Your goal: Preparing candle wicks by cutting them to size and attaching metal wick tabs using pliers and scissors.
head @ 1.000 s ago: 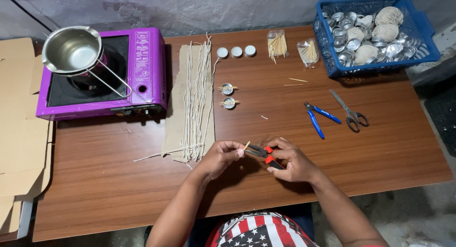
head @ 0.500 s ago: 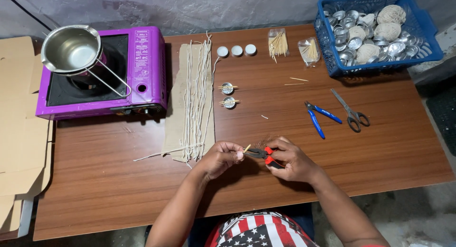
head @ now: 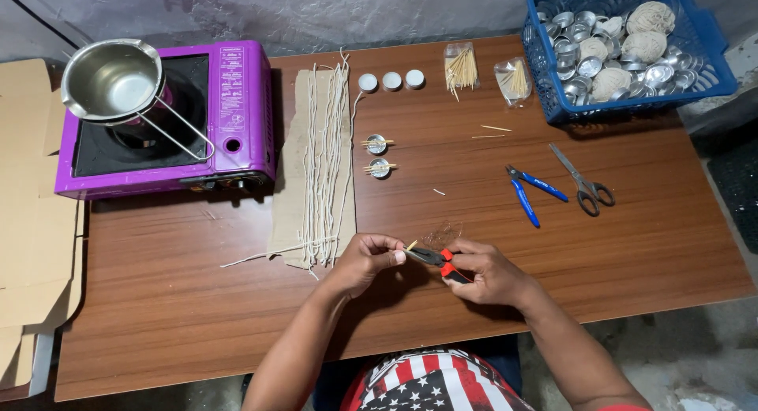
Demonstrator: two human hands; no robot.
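- Head view: small wooden stick (head: 410,244) was pinched in the left hand (head: 367,261), fingertips closed on its lower end, just above the desk (head: 197,300) near the front edge.
- Red-handled pliers (head: 436,259) were gripped by the right hand (head: 489,273), fingers clenched round the handles; whether the jaws were fully closed could not be told.
- Pliers' long axis ran roughly left-right, nose pointed left toward the stick; nose tip was seen touching or just beside the stick's base.
- Stick's long axis was tilted, free end pointed up and to the right, away from the body.
- Stick lay between both hands; left hand was nearer, in contact.
- Blue-handled pliers (head: 530,191) and scissors (head: 583,183) were left untouched, well apart to the right.
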